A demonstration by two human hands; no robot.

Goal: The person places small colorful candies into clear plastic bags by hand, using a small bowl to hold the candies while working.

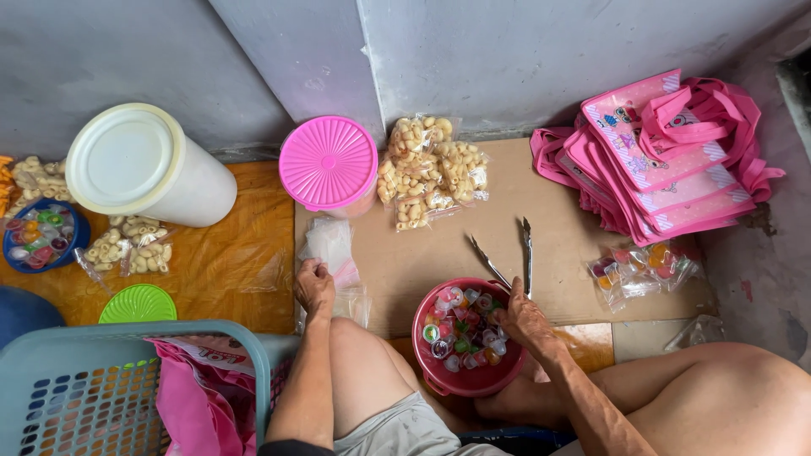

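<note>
My right hand [525, 321] grips metal tongs [512, 255], their tips spread open and pointing away over the brown cardboard [524, 194]. The hand rests on the rim of a red bowl [473, 382] filled with several small coloured jelly cups [460, 331]. My left hand [313, 285] pinches the edge of a stack of clear plastic bags [331, 245] lying on the cardboard beside my left knee. Packed bags of pale ring-shaped snacks [431, 169] lie at the far side of the cardboard.
A pink-lidded tub [329, 162] and a white-lidded tub [144, 165] stand by the wall. Pink tote bags [667, 156] are stacked at right, a packed bag of jelly cups [642, 268] before them. At left are a teal basket [93, 388], a green lid [138, 305] and a blue bowl [38, 236].
</note>
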